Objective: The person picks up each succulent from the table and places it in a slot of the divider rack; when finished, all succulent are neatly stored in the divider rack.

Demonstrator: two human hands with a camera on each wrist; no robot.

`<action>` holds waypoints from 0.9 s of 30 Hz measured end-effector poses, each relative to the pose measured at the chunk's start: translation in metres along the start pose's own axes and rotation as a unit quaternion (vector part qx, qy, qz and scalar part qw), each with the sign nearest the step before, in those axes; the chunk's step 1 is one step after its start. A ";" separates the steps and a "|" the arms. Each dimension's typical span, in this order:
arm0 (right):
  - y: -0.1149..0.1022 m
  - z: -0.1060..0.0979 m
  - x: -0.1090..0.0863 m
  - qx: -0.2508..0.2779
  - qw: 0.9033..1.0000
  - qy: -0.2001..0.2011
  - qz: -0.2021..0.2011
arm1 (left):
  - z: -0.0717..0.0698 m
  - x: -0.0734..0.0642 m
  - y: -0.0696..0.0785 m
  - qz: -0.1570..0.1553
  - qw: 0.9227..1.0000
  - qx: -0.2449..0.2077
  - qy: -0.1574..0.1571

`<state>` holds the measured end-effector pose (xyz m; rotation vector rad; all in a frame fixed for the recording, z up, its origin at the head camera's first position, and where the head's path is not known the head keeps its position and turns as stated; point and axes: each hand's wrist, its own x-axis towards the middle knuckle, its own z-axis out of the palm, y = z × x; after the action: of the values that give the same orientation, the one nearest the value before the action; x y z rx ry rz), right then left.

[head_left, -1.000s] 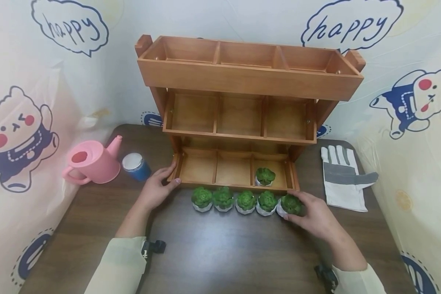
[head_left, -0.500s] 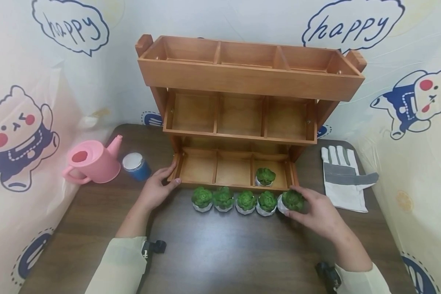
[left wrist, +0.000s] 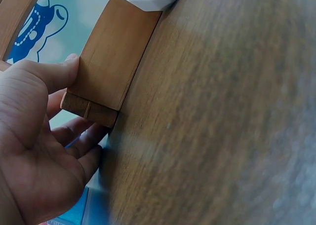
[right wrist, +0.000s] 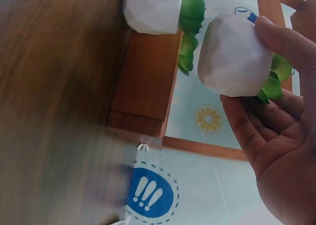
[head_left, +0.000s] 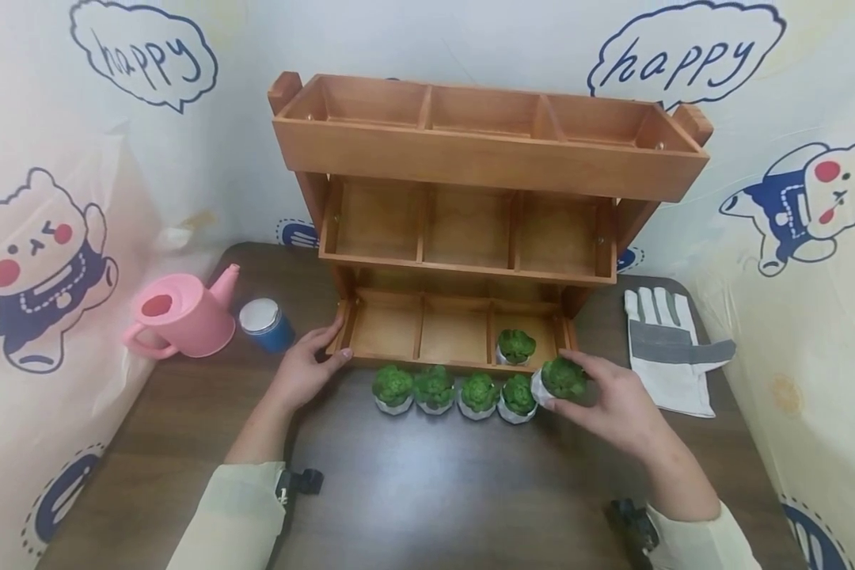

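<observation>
A potted succulent (right wrist: 236, 57) in a white faceted pot is pinched between the thumb and fingers of my right hand (head_left: 620, 408), tilted and lifted off the table. My left hand (head_left: 306, 372) holds the left end of the bottom tier of a wooden three-tier shelf (left wrist: 118, 52), thumb on its front board. Several more potted succulents (head_left: 479, 396) stand in a row on the table along the shelf's front. One further potted succulent (head_left: 516, 347) sits in the bottom tier's right compartment.
A pink watering can (head_left: 185, 317) and a blue jar with a white lid (head_left: 267, 324) stand left of the shelf. A white and grey work glove (head_left: 666, 348) lies at the right. Printed cloth hangs behind the dark wooden table (head_left: 427, 491).
My right hand has raised the potted succulent from the row's right end off the table and shifted it slightly left. My left hand keeps its place on the shelf.
</observation>
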<state>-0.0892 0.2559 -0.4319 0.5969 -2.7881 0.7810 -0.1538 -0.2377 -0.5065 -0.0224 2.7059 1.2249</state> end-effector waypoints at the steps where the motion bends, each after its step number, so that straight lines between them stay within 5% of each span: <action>1: -0.001 0.001 0.001 0.001 1.000 0.002 -0.001 | 0.000 0.000 0.000 0.001 1.000 0.000 0.000; 27: -0.031 0.028 0.053 0.047 0.999 -0.027 0.004 | 0.002 0.001 -0.001 -0.008 1.000 0.003 0.001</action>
<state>-0.1254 0.1993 -0.4264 0.6326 -2.8167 0.9160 -0.1539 -0.2368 -0.5088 -0.0447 2.7069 1.2125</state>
